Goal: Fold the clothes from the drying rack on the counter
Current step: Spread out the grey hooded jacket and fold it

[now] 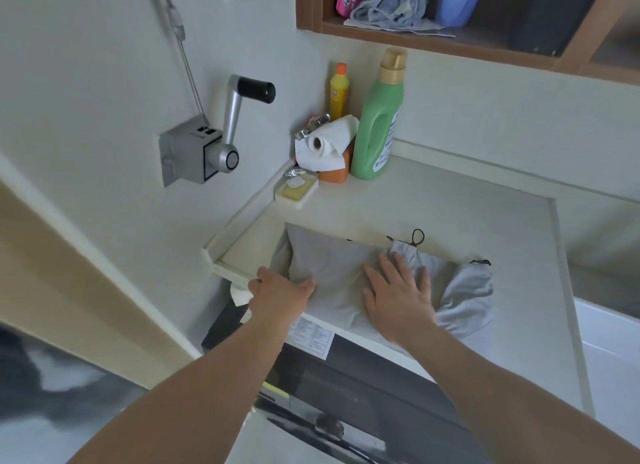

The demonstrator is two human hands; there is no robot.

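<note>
Now a person is folding a grey garment [329, 273] on the counter [450, 214]. Their right hand [398, 297] is pressing flat, fingers spread, likely pinning the fold, while their left hand [280, 290] is pinching the near-left edge.

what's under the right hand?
The right hand lies flat on a folded grey-beige cloth garment on the pale counter, fingertips reaching a light grey drawstring garment. Anything beneath the cloth is hidden.
</note>
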